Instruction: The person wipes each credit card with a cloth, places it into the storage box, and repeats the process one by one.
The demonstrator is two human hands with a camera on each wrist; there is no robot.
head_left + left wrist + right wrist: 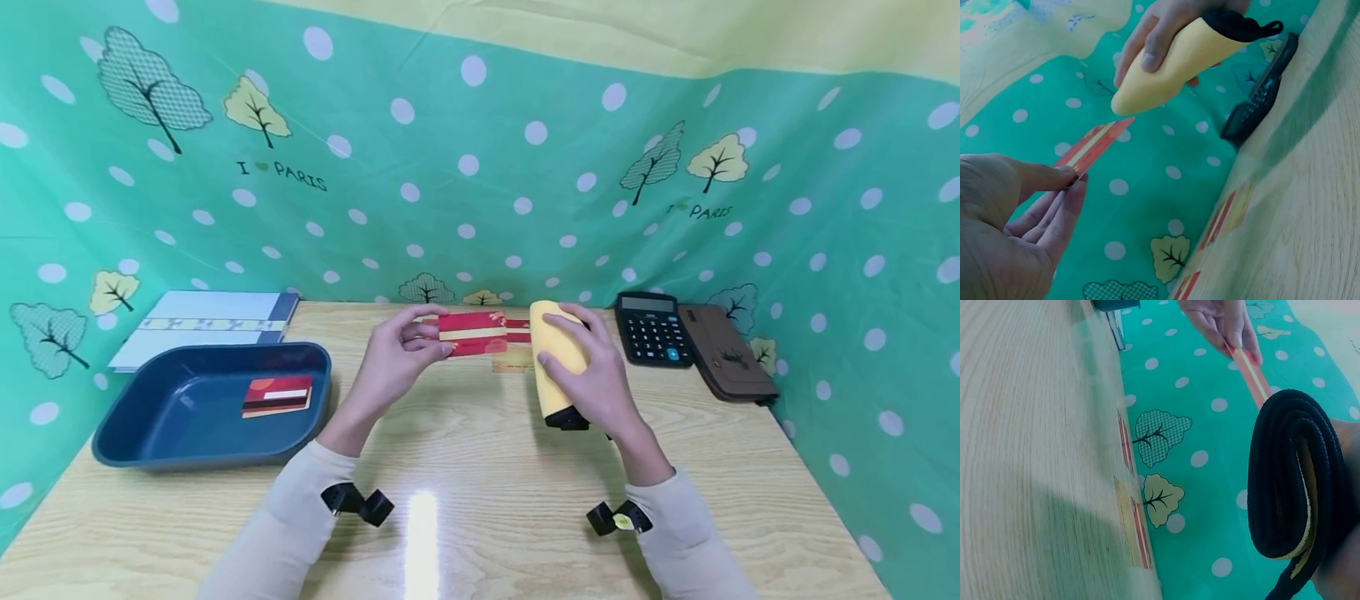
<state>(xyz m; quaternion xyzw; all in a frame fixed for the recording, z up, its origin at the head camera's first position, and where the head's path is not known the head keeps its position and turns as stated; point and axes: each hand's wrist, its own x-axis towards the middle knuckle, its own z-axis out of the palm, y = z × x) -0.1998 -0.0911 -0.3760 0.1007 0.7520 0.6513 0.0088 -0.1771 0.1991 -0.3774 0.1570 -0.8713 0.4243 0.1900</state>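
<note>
My left hand [397, 354] pinches a red card [472, 335] with a pale stripe between thumb and fingers, raised above the table. Opposite it, my right hand [600, 375] grips a rolled yellow cloth [553, 346] with black trim. A small black loop shows at the cloth's end in the left wrist view, where the card [1099, 147] stands just below the tip of the cloth [1175, 69]. From the right wrist the roll's dark layered end [1282, 481] faces the camera. Behind the hands, a red card [518, 326] and a yellowish card [513, 362] lie on the table, partly covered.
On the left stands a blue basin [321, 367] with a few stacked cards [277, 395] inside. A white and blue folder [217, 310] lies behind it. At the back right are a black calculator [654, 329] and a brown zipped case [726, 354]. Polka-dot fabric encloses the table.
</note>
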